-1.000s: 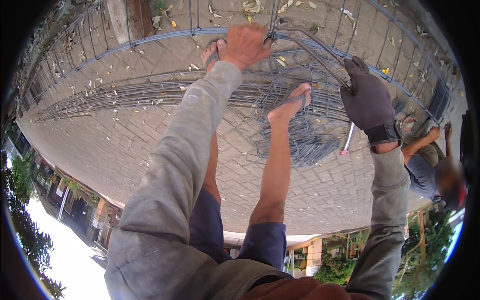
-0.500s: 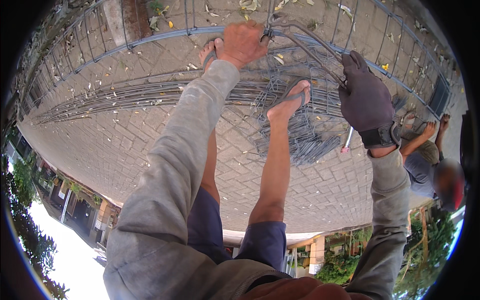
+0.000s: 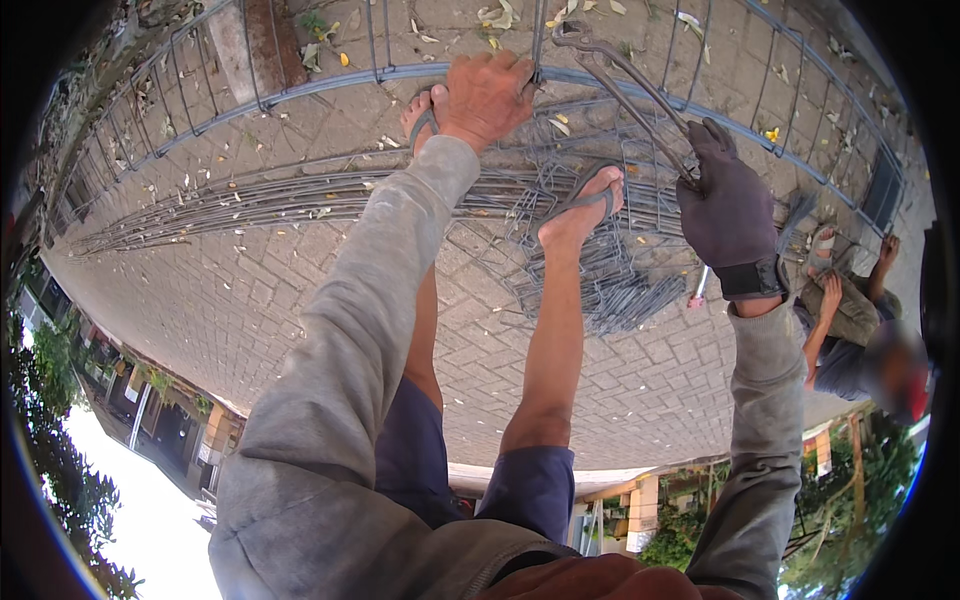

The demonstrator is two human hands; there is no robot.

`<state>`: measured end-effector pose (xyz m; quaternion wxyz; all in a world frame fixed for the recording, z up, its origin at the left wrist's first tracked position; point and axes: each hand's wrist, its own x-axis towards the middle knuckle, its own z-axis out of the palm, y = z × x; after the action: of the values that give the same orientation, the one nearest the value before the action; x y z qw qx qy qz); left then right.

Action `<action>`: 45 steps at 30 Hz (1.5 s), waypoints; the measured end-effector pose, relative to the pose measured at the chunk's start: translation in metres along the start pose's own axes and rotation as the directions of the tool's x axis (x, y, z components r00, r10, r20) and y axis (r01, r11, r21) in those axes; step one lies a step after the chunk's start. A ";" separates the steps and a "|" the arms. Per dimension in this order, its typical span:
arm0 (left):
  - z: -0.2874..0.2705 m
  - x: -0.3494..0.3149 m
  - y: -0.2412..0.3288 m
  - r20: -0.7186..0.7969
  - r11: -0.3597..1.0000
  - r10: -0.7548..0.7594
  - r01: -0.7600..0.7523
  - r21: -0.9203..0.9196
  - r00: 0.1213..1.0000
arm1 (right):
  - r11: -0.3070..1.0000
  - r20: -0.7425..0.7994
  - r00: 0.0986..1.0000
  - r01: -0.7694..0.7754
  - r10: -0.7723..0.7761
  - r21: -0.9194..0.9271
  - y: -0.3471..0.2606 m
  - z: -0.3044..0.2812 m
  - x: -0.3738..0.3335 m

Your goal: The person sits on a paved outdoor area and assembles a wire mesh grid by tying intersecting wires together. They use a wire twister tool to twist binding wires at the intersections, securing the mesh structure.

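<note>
My bare left hand is closed at the long steel bar of a rebar cage, where an upright wire stirrup meets it. What its fingertips pinch is partly hidden. My right hand, in a dark glove, is wrapped round the handles of long steel pincers. The pincers slant up and left over the bar. Their jaws are just right of the stirrup, apart from my left hand.
Loose steel rods lie across the brick paving behind my sandalled feet. A heap of bent wire stirrups spreads under and beside my right foot. Another person crouches at the far right. A concrete post stands at upper left.
The pincers' jaws have shifted up and right, away from the joint by my left hand. My left hand stays at the bar. The other person's arms have moved apart.
</note>
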<state>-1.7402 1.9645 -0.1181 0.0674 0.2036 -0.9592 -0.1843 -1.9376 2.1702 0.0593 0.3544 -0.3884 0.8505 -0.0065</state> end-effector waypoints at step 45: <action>0.000 -0.005 0.011 -0.034 0.997 -0.059 0.057 -0.057 0.998 | 0.871 0.262 0.916 0.378 -0.303 -0.315 -0.006 -0.064 0.072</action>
<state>-1.7396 1.9757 -0.1145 0.0849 0.2325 -0.9460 -0.2093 -2.0049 2.1010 0.0661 0.3560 -0.5896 0.7139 0.1260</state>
